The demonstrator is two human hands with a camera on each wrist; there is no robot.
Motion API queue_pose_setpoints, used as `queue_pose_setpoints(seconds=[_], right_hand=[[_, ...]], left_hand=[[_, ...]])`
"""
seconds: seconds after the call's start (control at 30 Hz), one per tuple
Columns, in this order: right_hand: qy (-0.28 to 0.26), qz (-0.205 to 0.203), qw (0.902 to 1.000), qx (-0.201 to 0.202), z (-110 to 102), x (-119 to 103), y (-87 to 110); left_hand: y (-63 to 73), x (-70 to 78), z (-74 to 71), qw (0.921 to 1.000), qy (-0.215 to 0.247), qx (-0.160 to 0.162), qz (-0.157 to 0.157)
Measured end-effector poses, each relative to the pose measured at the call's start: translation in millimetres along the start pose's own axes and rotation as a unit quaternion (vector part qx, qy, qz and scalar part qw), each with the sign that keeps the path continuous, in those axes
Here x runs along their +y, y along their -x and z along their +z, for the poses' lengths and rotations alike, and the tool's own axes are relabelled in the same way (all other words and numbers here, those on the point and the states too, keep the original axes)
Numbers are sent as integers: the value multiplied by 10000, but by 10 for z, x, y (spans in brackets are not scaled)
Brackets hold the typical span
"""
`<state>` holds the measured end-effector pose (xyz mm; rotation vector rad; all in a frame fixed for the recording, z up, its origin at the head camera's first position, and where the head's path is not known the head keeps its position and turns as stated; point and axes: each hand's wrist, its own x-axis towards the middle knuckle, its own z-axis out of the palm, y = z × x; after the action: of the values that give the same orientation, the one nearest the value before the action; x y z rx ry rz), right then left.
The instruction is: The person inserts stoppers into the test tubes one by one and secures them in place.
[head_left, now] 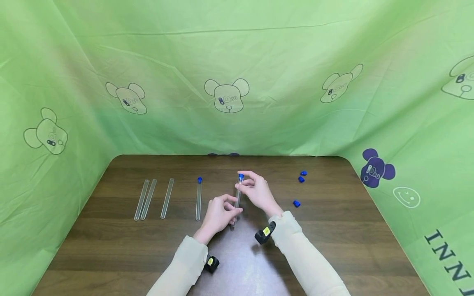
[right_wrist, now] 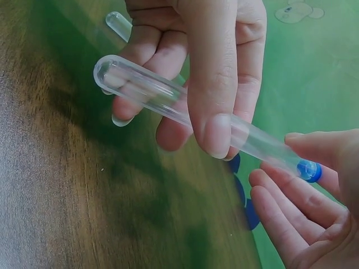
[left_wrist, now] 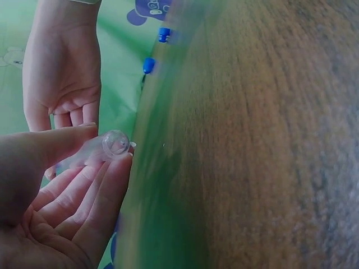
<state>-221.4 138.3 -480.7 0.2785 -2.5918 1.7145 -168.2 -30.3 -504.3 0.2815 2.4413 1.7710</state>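
A clear test tube [head_left: 238,198] with a blue cap [head_left: 241,176] in its mouth is held between both hands, tilted over the table. My left hand [head_left: 218,213] grips its lower part between thumb and fingers; the rounded bottom [left_wrist: 116,143] faces the left wrist camera. At the capped end, my right hand [head_left: 259,192] pinches the tube, thumb on the wall below the cap and index finger over the cap's top. In the right wrist view the cap [right_wrist: 309,171] sits between the right thumb and fingers [right_wrist: 280,216].
Left of the hands lies a capped test tube [head_left: 198,201]. Farther left are three uncapped tubes, one alone [head_left: 167,198] and a close pair [head_left: 145,200]. Three loose blue caps lie at the right, two together [head_left: 301,179] and one nearer [head_left: 296,203]. Green cloth [head_left: 229,131] surrounds the wooden table [head_left: 111,246].
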Motion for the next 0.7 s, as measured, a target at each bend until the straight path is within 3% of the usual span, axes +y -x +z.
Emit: queue_pose_setpoints(seconds=[0.7], right_hand=[[-217, 24, 9997, 139, -84, 9, 6]], left_hand=[[-3, -23, -115, 9999, -34, 79, -62]])
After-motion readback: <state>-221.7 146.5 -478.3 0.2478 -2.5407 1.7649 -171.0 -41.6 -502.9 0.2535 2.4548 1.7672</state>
